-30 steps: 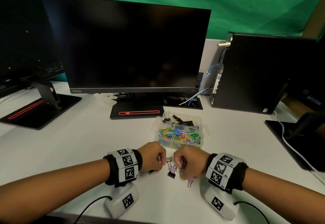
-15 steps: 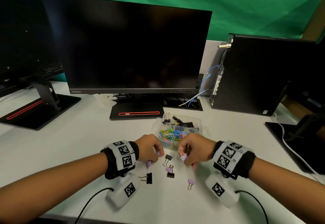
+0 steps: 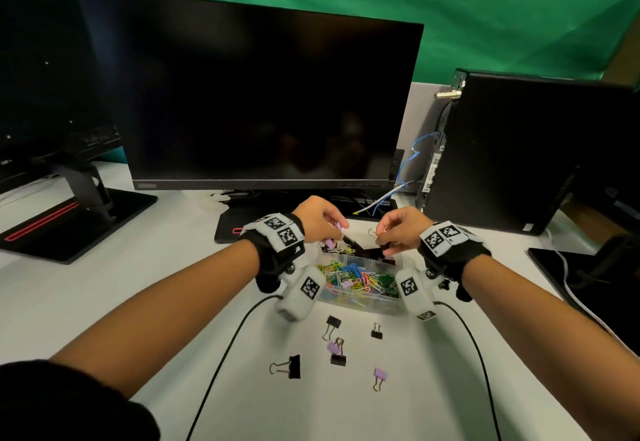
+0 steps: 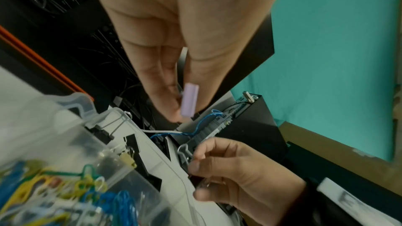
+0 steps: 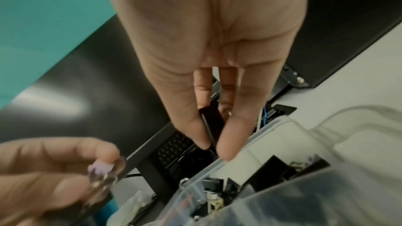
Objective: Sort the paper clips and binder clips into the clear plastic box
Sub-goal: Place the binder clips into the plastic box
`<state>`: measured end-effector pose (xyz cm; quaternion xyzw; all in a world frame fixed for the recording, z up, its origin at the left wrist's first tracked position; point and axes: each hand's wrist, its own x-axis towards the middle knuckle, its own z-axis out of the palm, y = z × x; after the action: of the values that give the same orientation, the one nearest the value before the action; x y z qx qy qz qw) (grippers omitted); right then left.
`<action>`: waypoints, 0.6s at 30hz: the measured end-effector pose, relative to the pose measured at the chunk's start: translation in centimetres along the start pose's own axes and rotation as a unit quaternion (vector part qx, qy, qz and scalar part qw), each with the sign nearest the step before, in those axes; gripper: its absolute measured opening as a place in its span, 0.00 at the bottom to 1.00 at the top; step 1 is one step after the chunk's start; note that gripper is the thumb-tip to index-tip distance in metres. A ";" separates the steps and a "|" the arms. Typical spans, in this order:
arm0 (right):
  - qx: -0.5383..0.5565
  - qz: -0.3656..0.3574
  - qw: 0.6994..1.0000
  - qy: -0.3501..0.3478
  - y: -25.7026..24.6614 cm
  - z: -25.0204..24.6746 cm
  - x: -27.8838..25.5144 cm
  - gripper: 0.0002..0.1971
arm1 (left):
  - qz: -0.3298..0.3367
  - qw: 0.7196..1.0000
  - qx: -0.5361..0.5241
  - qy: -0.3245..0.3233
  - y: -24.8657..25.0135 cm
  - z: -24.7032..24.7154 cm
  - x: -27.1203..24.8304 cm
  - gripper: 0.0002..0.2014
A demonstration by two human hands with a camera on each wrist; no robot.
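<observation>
The clear plastic box (image 3: 360, 303) sits on the white desk, with coloured paper clips (image 3: 356, 277) in its near compartment and black binder clips (image 4: 130, 145) in the far one. Both hands hover over the far compartment. My left hand (image 3: 337, 227) pinches a lilac binder clip (image 4: 189, 102) between thumb and fingers. My right hand (image 3: 382, 239) pinches a black binder clip (image 5: 212, 123) by its sides, its wire handles (image 4: 185, 152) sticking out. Several binder clips lie on the desk in front of the box, among them a large black one (image 3: 293, 366) and a lilac one (image 3: 380, 375).
A dark monitor (image 3: 263, 101) stands just behind the box on its base (image 3: 228, 229). A black PC tower (image 3: 502, 156) is at the right, a second monitor stand (image 3: 69, 222) at the left. Two black cables (image 3: 221, 364) run from the wrists to the near desk edge.
Both hands have lifted off the desk near the loose clips and moved away from me to above the box's far compartment, each carrying a binder clip.
</observation>
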<state>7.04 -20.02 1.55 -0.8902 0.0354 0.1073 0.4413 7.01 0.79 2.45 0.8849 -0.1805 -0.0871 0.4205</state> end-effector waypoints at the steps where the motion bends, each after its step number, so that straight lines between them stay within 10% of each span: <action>1: -0.009 0.006 1.000 0.011 0.2 0.1 0.4 0.10 | -0.004 1.000 0.005 0.011 0.0 0.0 0.9 0.08; 6: -0.161 -0.042 0.984 0.057 -0.1 0.6 0.6 0.05 | -0.032 0.999 0.011 0.030 -0.4 0.4 4.0 0.10; 13: -0.270 -0.142 0.945 -0.119 -1.8 2.7 -2.8 0.08 | -0.047 0.998 -0.022 -0.032 -2.1 1.6 6.0 0.08; 18: -0.331 -0.148 0.925 -0.116 -2.1 4.8 -3.1 0.13 | -0.019 0.996 -0.043 -0.082 -2.7 2.7 6.6 0.12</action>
<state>3.60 -15.00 1.01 -0.9621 -0.1858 0.1489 0.1332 12.91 -2.11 -1.39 0.8593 -0.1932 -0.1752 0.4399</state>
